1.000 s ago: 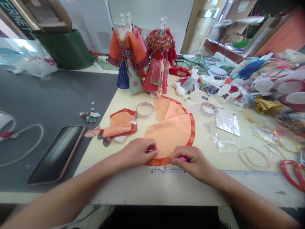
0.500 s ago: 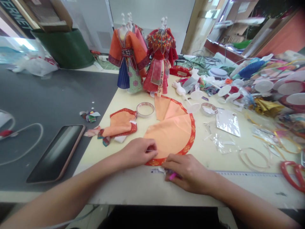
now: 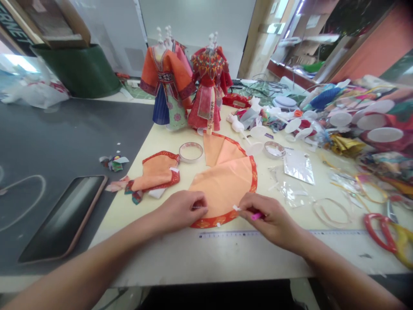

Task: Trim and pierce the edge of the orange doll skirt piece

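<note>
A fan-shaped piece of peach-orange fabric [image 3: 226, 185] with a red, gold-patterned border lies on the pale table. My left hand [image 3: 185, 209] rests at its lower left, fingers curled closed; a white dotted line shows by the fingertips, and what they grip is unclear. Over the right part of the border, my right hand [image 3: 272, 217] pinches a small white piece [image 3: 236, 208] at its fingertips. The same hand holds a pink stick-like tool [image 3: 257, 216], mostly hidden in the palm. Another white bit [image 3: 218, 224] sits on the lower border.
Left of the fabric lie a smaller orange garment piece [image 3: 158, 172], a tape roll [image 3: 191, 152] and a phone [image 3: 64, 217]. Dressed doll figures [image 3: 166, 86] stand behind. A ruler [image 3: 226, 234] runs along the front; red-handled scissors [image 3: 380, 232] and piled materials are at right.
My right hand has moved up and right from the lower border, with a white piece now at its fingertips. A white bit shows on the border there. My left hand keeps its place on the fabric.
</note>
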{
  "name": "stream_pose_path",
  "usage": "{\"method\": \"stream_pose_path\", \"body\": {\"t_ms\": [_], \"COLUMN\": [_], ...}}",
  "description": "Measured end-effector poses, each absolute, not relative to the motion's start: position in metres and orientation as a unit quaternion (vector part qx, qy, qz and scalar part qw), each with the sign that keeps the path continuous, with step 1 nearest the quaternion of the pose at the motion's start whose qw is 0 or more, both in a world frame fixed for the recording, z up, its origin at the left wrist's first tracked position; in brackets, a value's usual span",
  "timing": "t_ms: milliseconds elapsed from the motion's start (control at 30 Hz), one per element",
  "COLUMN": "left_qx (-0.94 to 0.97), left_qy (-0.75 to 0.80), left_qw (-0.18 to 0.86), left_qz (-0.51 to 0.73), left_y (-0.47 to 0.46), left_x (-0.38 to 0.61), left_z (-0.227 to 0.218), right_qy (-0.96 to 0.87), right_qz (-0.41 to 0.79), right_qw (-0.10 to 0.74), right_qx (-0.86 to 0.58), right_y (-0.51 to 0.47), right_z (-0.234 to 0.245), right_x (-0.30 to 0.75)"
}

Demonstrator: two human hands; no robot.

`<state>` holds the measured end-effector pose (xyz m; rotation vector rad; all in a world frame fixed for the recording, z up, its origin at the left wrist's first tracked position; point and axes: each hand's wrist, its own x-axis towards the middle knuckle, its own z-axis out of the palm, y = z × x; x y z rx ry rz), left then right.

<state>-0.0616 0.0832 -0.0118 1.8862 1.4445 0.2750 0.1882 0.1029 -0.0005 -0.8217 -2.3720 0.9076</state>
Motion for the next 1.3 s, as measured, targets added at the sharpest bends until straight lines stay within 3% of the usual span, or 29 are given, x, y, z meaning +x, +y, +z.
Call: {"method": "stream_pose_path", "body": {"t_ms": [233, 467, 700, 1300], "left_qx": [0.733, 0.729, 0.728, 0.736], "left_qy": [0.566, 0.567, 0.565, 0.547], "left_qw": [0.368, 0.374, 0.382, 0.390], "left_qz": [0.086, 0.083, 0.074, 0.088], "left_y": [0.085, 0.085, 0.087, 0.086], "left_x": [-0.060, -0.058, -0.058, -0.063], "left_z": [-0.011, -0.003, -0.004, -0.009], "right_qy": [-0.758, -0.745, -0.770, -0.772], "right_qz": [0.081, 0.080, 0.058, -0.043], "right_qw": [0.370, 0.255, 0.157, 0.055], "right_qx": [-0.532, -0.612, -0.616, -0.631], "right_y": [0.173, 0.273, 0.298, 0.304], "right_z": [0.036, 0.023, 0.013, 0.019], "right_x": [0.270, 0.296, 0.290, 0.280]}}
